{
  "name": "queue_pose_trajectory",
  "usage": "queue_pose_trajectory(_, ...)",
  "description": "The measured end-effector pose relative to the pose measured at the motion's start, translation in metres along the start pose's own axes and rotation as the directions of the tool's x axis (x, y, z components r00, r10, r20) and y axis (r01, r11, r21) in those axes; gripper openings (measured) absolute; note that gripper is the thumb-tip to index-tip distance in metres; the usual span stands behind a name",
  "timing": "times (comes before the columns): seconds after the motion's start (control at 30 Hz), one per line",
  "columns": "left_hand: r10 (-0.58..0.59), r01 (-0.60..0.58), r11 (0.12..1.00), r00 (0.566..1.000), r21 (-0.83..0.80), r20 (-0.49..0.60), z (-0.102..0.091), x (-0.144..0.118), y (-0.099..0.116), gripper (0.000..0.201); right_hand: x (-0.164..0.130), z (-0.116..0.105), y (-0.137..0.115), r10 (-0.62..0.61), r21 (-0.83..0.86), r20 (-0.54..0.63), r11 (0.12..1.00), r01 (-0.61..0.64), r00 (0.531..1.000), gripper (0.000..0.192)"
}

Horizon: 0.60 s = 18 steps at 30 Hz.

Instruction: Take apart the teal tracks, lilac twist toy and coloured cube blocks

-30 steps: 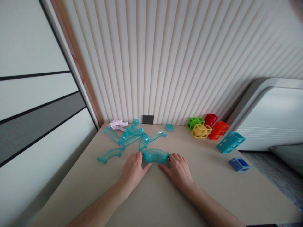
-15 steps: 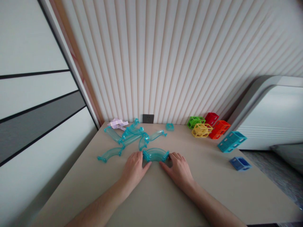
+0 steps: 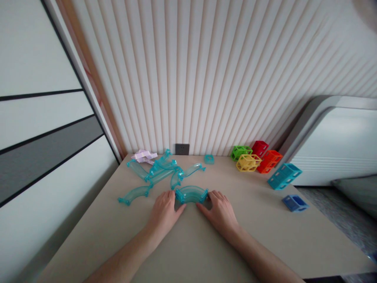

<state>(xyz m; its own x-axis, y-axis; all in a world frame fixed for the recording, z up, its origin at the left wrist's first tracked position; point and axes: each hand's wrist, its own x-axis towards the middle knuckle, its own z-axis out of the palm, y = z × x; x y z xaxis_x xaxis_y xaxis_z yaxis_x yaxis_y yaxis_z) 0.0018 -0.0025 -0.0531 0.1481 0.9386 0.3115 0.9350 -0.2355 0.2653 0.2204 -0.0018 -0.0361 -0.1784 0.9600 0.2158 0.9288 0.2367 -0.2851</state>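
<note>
A stack of translucent teal curved track pieces (image 3: 192,194) lies on the table in front of me, its bow towards the wall. At its left end my left hand (image 3: 165,208) grips it between thumb and fingers. My right hand (image 3: 219,208) grips the right end the same way, thumb along the near side. How many pieces are nested in the stack I cannot tell. Left of it lies a single curved track piece (image 3: 134,194), and behind that is a loose heap of teal track pieces (image 3: 161,171).
Pale purple pieces (image 3: 143,156) and a small teal square piece (image 3: 209,159) lie near the wall. On the right stand open-frame blocks: green (image 3: 240,152), yellow (image 3: 247,162), red (image 3: 259,149), orange (image 3: 269,161), teal (image 3: 284,176) and blue (image 3: 295,203). A black socket (image 3: 182,149) is on the wall.
The view has shifted slightly, so everything appears a little further left. Both hands keep their places at the ends of the stack, which looks unchanged.
</note>
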Motion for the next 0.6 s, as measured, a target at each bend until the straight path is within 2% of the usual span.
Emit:
queue_pose_trajectory(0.23,-0.01,0.01,1.0,0.999,0.0,0.04,-0.0017,0.0013,0.0005,0.025,-0.0006,-0.0018,-0.001,0.008,0.011,0.007,1.0,-0.008,1.0,0.029)
queue_pose_trajectory(0.6,0.012,-0.012,1.0,1.0,0.004,0.006,-0.0005,0.0008,-0.0008,0.024,-0.0003,-0.0015,-0.0003,0.003,-0.005,0.002,1.0,-0.003,1.0,0.029)
